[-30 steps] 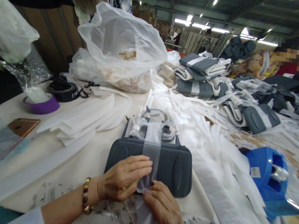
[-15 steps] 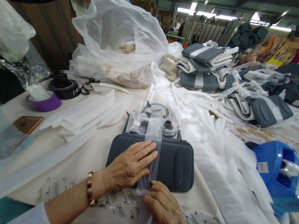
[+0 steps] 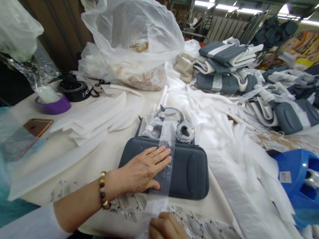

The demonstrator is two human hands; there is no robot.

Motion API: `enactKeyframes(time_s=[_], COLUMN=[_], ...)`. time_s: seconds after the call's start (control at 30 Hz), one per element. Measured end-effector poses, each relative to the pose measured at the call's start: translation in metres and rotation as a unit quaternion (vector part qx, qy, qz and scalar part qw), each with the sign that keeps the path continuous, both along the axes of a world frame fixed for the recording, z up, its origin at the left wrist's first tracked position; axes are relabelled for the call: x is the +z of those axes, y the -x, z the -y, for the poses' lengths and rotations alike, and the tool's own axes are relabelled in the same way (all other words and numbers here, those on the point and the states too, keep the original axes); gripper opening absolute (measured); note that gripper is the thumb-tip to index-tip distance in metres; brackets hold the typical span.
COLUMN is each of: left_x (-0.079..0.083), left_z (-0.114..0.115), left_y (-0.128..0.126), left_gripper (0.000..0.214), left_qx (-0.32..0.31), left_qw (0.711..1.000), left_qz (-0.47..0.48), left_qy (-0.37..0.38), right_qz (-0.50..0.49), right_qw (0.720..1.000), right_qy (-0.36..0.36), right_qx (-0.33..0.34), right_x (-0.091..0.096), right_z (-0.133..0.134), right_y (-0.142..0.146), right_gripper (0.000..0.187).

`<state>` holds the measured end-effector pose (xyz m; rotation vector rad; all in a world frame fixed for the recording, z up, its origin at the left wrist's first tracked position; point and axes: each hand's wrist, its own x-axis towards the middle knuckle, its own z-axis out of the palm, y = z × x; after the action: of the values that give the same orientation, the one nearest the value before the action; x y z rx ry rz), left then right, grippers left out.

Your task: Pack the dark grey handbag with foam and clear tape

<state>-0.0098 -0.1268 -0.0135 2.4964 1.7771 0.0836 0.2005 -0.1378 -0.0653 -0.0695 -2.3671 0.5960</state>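
Observation:
A dark grey zippered case (image 3: pixel 179 172) lies on the table before me, with oval raised patches on its lid. Across its middle runs a translucent plastic strip (image 3: pixel 169 133), which hangs down toward the table's front edge. My left hand (image 3: pixel 143 170) is laid flat on the lid and strip, fingers stretched out. Close to the table edge, my right hand (image 3: pixel 172 236) has its fingers curled around the strip's lower end. Behind the lid sit coiled cables (image 3: pixel 185 132) in clear wrap and a grey handle (image 3: pixel 170 110).
White foam sheets (image 3: pixel 237 181) spread on the right, beside a blue tape dispenser (image 3: pixel 298 183). More grey cases (image 3: pixel 228 55) are stacked at the back. To the left are a phone (image 3: pixel 34 127), a purple tape roll (image 3: pixel 53 104) and a large plastic bag (image 3: pixel 131 29). Printed film (image 3: pixel 214 230) borders the front.
My right hand has moved down and away from the case with the strip's end, and the strip now stretches farther past the front of the case. My left hand stays on the lid.

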Motion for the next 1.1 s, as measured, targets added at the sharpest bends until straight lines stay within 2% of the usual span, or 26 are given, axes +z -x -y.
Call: enactKeyframes(time_s=[0.2, 0.33, 0.47, 0.57, 0.67, 0.7, 0.77, 0.83, 0.97, 1.1], left_x=[0.009, 0.010, 0.005, -0.001, -0.005, -0.006, -0.006, -0.006, -0.003, -0.003], left_z=[-0.004, -0.004, -0.001, 0.001, 0.001, 0.001, 0.001, 0.000, 0.000, 0.001], left_y=[-0.002, -0.005, -0.006, -0.006, -0.005, -0.005, -0.005, -0.005, -0.005, -0.003], left_gripper=[0.087, 0.086, 0.087, 0.088, 0.082, 0.080, 0.082, 0.090, 0.096, 0.091], left_qx=[0.017, 0.025, 0.025, 0.029, 0.024, 0.023, 0.024, 0.022, 0.020, 0.023], left_qw=[0.999, 0.999, 1.000, 1.000, 0.999, 0.999, 0.998, 0.996, 0.994, 0.994], left_qz=[-0.005, 0.003, 0.006, 0.012, 0.031, 0.040, 0.062, 0.082, 0.102, 0.108], left_qy=[0.026, 0.031, 0.011, 0.004, 0.004, 0.004, 0.000, -0.014, -0.022, -0.003], right_qz=[-0.013, -0.006, 0.040, 0.040, 0.013, 0.064, 0.087, 0.213, 0.311, 0.390], right_qw=[0.999, 0.999, 0.999, 0.999, 0.999, 0.997, 0.992, 0.960, 0.928, 0.899], right_qy=[0.048, 0.034, 0.014, -0.030, -0.046, -0.026, -0.049, -0.091, -0.123, -0.135], right_qx=[0.021, 0.015, 0.009, 0.022, 0.014, -0.016, -0.073, -0.156, -0.165, -0.146], right_x=[0.002, -0.004, -0.007, 0.011, 0.051, 0.065, 0.086, 0.096, 0.091, 0.087], right_z=[-0.002, -0.002, 0.001, -0.007, -0.035, -0.048, -0.078, -0.104, -0.130, -0.141], right_y=[0.003, 0.001, 0.002, 0.000, 0.005, 0.012, 0.036, 0.070, 0.134, 0.158], right_gripper=[0.030, 0.032, 0.036, 0.039, 0.040, 0.031, 0.020, 0.021, 0.024, 0.027])
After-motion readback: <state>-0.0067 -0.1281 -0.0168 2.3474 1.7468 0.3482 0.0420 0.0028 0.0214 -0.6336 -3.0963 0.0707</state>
